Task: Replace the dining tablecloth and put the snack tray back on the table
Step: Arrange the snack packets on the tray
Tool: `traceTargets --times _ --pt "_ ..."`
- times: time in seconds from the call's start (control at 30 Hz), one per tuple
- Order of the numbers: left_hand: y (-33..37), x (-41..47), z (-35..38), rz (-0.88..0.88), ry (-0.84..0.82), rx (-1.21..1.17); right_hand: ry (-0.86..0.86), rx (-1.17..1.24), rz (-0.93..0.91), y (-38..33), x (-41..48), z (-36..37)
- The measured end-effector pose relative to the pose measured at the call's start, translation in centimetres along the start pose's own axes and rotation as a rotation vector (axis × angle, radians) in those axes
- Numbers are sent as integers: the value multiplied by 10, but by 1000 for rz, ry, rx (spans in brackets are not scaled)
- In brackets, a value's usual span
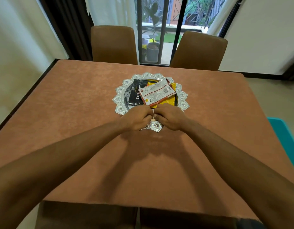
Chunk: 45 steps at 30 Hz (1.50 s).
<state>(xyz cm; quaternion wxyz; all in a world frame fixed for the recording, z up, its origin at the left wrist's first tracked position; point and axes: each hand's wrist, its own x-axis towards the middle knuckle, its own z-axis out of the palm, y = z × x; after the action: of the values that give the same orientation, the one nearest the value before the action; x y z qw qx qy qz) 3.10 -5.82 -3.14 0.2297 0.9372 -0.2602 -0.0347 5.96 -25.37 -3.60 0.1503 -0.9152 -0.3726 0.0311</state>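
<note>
A brown tablecloth (76,123) covers the dining table. On it, past the middle, lies a round silver snack tray (120,94) with a scalloped rim. The tray holds a black almond packet (136,93), a white and red packet (157,93) and a yellow packet (167,101). My left hand (137,119) and my right hand (170,118) sit side by side on the tray's near rim, fingers curled round it. One scallop of the rim (155,127) shows between and below the hands.
Two brown chairs (114,44) (199,51) stand at the far side, in front of a barred window with potted plants. Two more chair backs (86,215) sit under the near edge. A teal object (285,134) is at the right.
</note>
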Motion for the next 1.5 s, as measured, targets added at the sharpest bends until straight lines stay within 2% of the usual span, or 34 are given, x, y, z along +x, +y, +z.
traceTargets --times 0.2,0.37,0.5,0.83,0.97,1.13,1.2,1.27,1.33,1.43,1.5 --pt "3 5 -8 -72 -78 -51 -18 -15 87 -2 7 1" --pt "3 5 -5 -65 -128 28 -36 -15 133 1 12 5" --pt "0 8 0 -20 -125 108 -33 6 157 2 17 2" --pt "-15 19 2 -80 -79 204 -58 47 182 9 32 1" --pt "-16 28 -1 -100 -85 157 -48 47 202 9 36 0" --pt "-18 35 -9 -232 35 -107 57 150 269 11 42 -8" --pt "-14 37 -17 -347 124 -248 139 234 323 9 45 -13" --pt "-7 40 -26 -536 232 -512 216 296 391 6 50 -18" --pt "0 41 -34 -740 331 -871 295 398 451 1 56 -25" --pt "6 35 -46 -892 269 -1310 412 577 509 -15 64 -35" --pt "13 31 -48 -926 184 -1483 455 636 479 -33 70 -38"
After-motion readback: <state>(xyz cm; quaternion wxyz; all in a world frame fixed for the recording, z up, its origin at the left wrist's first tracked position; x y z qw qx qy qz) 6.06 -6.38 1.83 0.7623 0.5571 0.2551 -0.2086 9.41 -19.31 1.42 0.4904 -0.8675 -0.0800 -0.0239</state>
